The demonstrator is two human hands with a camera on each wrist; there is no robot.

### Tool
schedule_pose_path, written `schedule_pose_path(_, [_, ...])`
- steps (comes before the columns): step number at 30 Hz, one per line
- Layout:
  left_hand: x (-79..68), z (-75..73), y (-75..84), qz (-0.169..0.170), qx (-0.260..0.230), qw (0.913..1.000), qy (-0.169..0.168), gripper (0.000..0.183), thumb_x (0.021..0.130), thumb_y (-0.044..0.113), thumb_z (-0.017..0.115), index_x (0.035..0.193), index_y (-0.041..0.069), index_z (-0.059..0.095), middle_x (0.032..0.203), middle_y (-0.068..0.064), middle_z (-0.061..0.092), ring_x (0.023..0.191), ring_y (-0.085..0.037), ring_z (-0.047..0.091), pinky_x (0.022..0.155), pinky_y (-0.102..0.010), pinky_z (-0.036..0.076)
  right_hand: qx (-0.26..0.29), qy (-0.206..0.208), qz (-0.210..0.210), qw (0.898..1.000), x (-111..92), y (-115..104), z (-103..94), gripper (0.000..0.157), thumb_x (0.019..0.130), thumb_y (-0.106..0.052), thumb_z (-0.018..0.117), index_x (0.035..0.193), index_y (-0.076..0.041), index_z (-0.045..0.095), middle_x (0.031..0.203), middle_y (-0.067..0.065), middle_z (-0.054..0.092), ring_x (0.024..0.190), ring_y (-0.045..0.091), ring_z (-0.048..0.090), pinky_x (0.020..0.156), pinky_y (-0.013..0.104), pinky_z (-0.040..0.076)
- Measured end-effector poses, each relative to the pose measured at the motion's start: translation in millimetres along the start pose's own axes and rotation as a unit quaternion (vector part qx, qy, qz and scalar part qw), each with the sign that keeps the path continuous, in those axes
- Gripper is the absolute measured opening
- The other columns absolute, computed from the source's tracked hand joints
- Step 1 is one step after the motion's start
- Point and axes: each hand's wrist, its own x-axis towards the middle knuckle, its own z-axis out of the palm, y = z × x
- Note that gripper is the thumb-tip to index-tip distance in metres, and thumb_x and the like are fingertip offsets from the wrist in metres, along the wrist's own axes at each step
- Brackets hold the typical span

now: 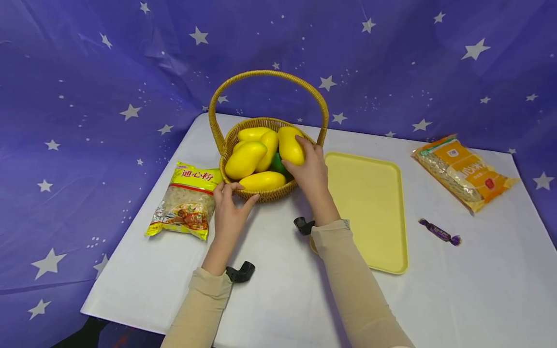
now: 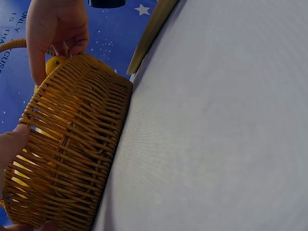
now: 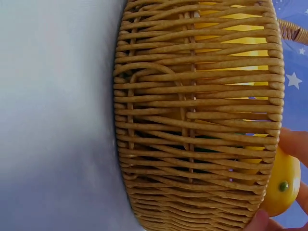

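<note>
The fingers of the right hand pinch a yellow mango at the right inside the wicker basket, its long axis running far to near, angled slightly right, stem end near. The fingers of the left hand grip the basket's near-left rim; on the white worktop, a pasta bag lies left, a yellow tray right, a purple candy and orange bag farther right.

Bskt: 1. Yel. fruit: 5+ vis. Grn. item: 1. Food pkts: 2. Tray: 1. Candy: 1. Wrist cams: 2. L hand + R hand: 2.
</note>
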Motion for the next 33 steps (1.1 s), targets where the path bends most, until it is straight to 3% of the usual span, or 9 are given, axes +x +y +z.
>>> schedule_pose_path(8, [1.1,0.8,4.4,-0.008,-0.017,0.9998,-0.002,0.045,0.083,0.04,0.075,0.111,0.013,0.051,0.144,-0.018,0.024,0.113,-0.029,0.047,0.09,-0.048,0.041,0.025,0.012,-0.01,1.0,-2,-1,-7.8,0.069,0.081,-0.033,0.079,0.142,-0.027,0.048,0.132,0.013,0.044,0.111,0.031,0.052,0.092,0.046,0.044])
schedule_pose_path(15, [-5.2,-0.1,0.6,-0.025,-0.021,0.9994,-0.007,0.045,0.083,0.038,0.075,0.111,0.012,0.05,0.146,-0.017,0.021,0.115,-0.031,0.047,0.088,-0.049,0.04,0.016,-0.006,-0.015,1.0,-23,7,-31.5,0.067,0.081,-0.031,0.078,0.141,-0.028,0.048,0.129,0.012,0.044,0.11,0.03,0.052,0.092,0.046,0.045])
schedule_pose_path(20, [-3.6,2.7,-1.2,-0.018,-0.017,0.9997,-0.008,0.046,0.084,0.039,0.075,0.112,0.012,0.05,0.145,-0.017,0.022,0.113,-0.033,0.047,0.082,-0.047,0.042,0.007,0.002,-0.031,1.0,-47,20,-59.4,0.066,0.08,-0.032,0.079,0.14,-0.027,0.05,0.127,0.009,0.045,0.109,0.029,0.052,0.089,0.047,0.043])
schedule_pose_path(26, [-4.1,1.7,-2.5,-0.016,-0.015,0.9997,-0.007,0.046,0.084,0.038,0.074,0.112,0.012,0.05,0.145,-0.018,0.022,0.112,-0.033,0.047,0.08,-0.047,0.042,0.008,0.024,-0.019,0.999,-75,45,-87.4,0.067,0.078,-0.026,0.081,0.138,-0.023,0.052,0.126,0.011,0.046,0.11,0.031,0.051,0.092,0.05,0.043])
schedule_pose_path(33, [-3.1,1.9,-1.3,-0.011,-0.02,0.9997,-0.007,0.045,0.084,0.036,0.075,0.112,0.011,0.05,0.143,-0.018,0.024,0.112,-0.033,0.046,0.086,-0.046,0.039,-0.001,0.053,0.019,0.998,-70,71,-95.4,0.069,0.078,-0.025,0.081,0.139,-0.019,0.05,0.127,0.017,0.045,0.108,0.035,0.052,0.092,0.052,0.043])
